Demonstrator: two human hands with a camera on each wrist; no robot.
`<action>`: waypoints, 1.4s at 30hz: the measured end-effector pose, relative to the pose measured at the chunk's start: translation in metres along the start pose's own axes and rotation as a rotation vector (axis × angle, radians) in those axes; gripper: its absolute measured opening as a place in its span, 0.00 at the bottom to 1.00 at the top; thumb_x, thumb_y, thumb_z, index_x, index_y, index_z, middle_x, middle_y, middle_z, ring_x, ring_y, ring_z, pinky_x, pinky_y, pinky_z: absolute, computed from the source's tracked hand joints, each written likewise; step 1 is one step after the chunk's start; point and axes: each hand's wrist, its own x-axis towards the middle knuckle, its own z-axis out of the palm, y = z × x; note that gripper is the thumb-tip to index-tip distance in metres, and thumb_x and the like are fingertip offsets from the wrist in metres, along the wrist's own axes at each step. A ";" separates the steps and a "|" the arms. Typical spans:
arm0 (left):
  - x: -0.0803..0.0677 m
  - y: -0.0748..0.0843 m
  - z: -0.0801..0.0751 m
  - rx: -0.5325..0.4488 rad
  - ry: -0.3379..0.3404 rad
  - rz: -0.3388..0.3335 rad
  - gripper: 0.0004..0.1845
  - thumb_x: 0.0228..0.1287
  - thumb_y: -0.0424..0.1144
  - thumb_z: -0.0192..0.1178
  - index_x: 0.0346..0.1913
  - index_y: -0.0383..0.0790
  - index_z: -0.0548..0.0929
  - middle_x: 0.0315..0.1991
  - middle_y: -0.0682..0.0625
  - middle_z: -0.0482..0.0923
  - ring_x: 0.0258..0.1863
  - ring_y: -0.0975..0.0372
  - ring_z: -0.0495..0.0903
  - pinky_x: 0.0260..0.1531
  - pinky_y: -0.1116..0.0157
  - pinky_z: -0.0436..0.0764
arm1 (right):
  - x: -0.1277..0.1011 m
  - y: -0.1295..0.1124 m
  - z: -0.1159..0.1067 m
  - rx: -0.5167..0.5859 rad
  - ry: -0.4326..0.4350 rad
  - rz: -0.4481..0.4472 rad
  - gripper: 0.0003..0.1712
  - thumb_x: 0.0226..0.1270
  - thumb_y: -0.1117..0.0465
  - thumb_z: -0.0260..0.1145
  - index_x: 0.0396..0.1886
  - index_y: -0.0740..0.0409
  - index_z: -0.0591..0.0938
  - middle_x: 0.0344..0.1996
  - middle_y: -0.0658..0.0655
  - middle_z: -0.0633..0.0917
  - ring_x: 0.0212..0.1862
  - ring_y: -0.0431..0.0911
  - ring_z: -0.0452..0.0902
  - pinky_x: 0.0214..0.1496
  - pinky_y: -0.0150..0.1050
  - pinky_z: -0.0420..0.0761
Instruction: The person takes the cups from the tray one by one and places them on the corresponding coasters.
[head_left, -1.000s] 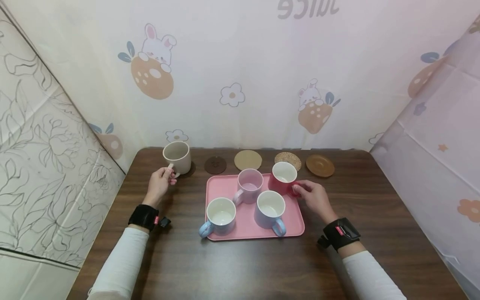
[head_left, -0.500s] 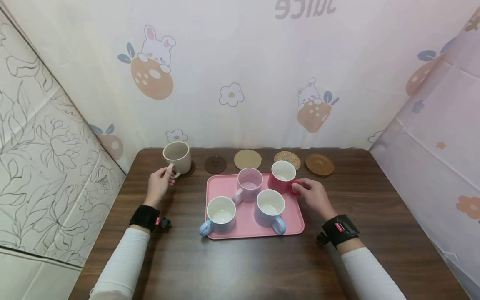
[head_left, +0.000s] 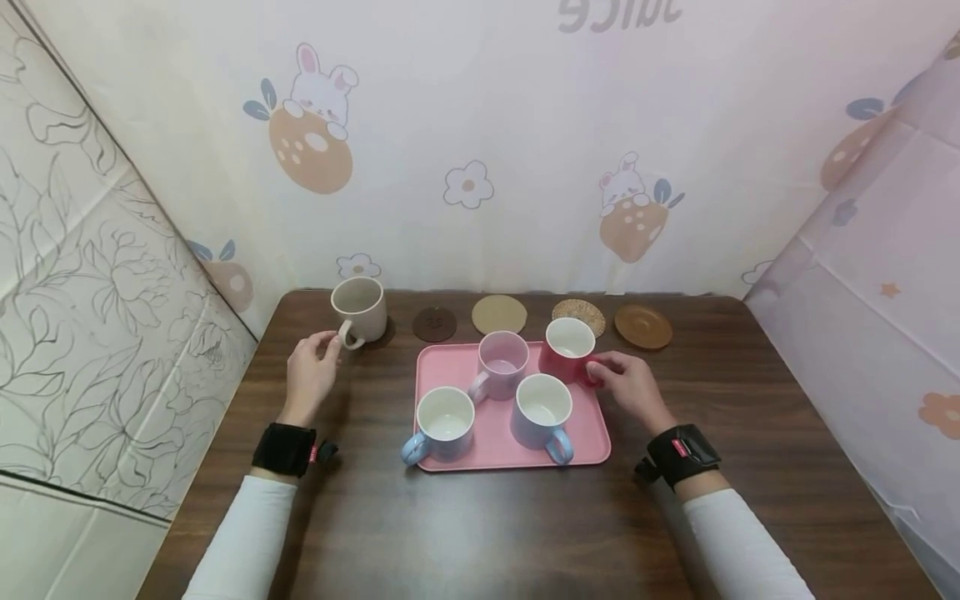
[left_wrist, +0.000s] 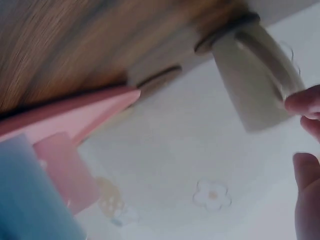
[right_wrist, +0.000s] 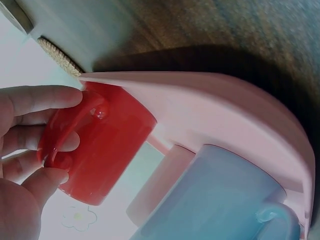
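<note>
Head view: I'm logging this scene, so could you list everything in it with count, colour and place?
Tray: 1, pink, table middle.
Red mug: 1, tray's far right corner.
Pink mug: 1, tray's far middle.
Blue-handled mugs: 2, pale, tray's near side.
Beige mug: 1, far left of the table, on a dark coaster.
Free coasters: 4, far edge; dark brown, tan, woven, brown.
Table: 1, dark wood.
Wristbands: 2, black, one per wrist.
Left hand: fingertips beside the beige mug's handle.
Right hand: grips the red mug's handle.
</note>
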 end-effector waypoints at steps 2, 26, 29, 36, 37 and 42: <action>-0.006 0.007 -0.003 0.018 -0.023 0.019 0.21 0.75 0.46 0.50 0.59 0.35 0.78 0.49 0.39 0.77 0.37 0.51 0.85 0.30 0.74 0.74 | 0.000 0.000 -0.001 0.002 -0.006 0.000 0.19 0.69 0.55 0.64 0.52 0.64 0.82 0.43 0.67 0.85 0.43 0.53 0.83 0.47 0.48 0.85; -0.087 0.035 0.014 -0.055 -0.432 0.259 0.20 0.64 0.45 0.65 0.55 0.39 0.81 0.50 0.44 0.80 0.36 0.60 0.79 0.33 0.70 0.79 | 0.000 0.003 -0.003 -0.037 -0.022 0.017 0.22 0.70 0.51 0.63 0.55 0.62 0.81 0.45 0.65 0.85 0.45 0.52 0.83 0.48 0.46 0.85; -0.096 0.036 0.012 -0.032 -0.484 0.212 0.23 0.61 0.48 0.67 0.56 0.41 0.80 0.53 0.44 0.77 0.29 0.64 0.74 0.27 0.71 0.75 | 0.000 0.001 -0.004 -0.034 -0.015 0.008 0.21 0.70 0.52 0.63 0.54 0.62 0.82 0.44 0.65 0.86 0.45 0.53 0.83 0.48 0.46 0.85; -0.114 0.032 0.018 -0.025 -0.557 0.091 0.26 0.58 0.50 0.69 0.56 0.38 0.80 0.51 0.43 0.78 0.23 0.66 0.70 0.22 0.71 0.71 | 0.001 -0.001 -0.004 -0.045 -0.024 0.016 0.22 0.70 0.52 0.62 0.55 0.63 0.81 0.45 0.65 0.85 0.46 0.54 0.84 0.48 0.45 0.85; -0.116 0.031 0.019 -0.028 -0.559 0.081 0.25 0.58 0.49 0.69 0.55 0.39 0.81 0.50 0.44 0.79 0.23 0.67 0.70 0.22 0.71 0.71 | 0.001 -0.001 -0.004 -0.046 -0.027 0.018 0.22 0.70 0.52 0.62 0.55 0.62 0.81 0.45 0.65 0.85 0.46 0.54 0.84 0.48 0.44 0.85; -0.121 0.029 0.022 -0.065 -0.579 0.088 0.22 0.59 0.46 0.68 0.53 0.38 0.82 0.43 0.46 0.82 0.22 0.67 0.74 0.22 0.71 0.73 | 0.001 0.000 -0.002 -0.037 -0.026 0.018 0.22 0.70 0.51 0.62 0.56 0.62 0.81 0.45 0.65 0.85 0.46 0.54 0.83 0.48 0.44 0.85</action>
